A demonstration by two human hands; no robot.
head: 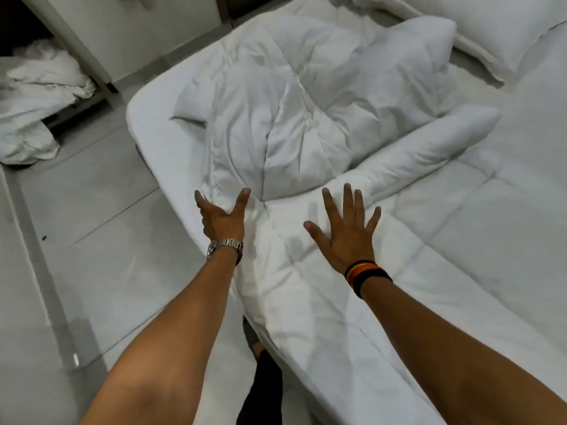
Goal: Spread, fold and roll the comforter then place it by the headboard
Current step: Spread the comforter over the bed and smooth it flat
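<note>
A white quilted comforter (294, 118) lies bunched and creased across the bed (147, 118), with a flatter part running toward me along the near edge. My left hand (222, 217), with a metal watch on the wrist, is spread at the comforter's left edge, thumb and fingers apart, touching the fabric. My right hand (346, 231), with dark bands at the wrist, rests flat on the comforter with fingers splayed. Neither hand grips anything.
White pillows (497, 29) lie at the far right by the head of the bed. A heap of white linen (36, 96) sits on the floor at the left by a cabinet. Pale tiled floor (101, 225) runs along the bed's left side. My foot (254, 338) stands by the bed.
</note>
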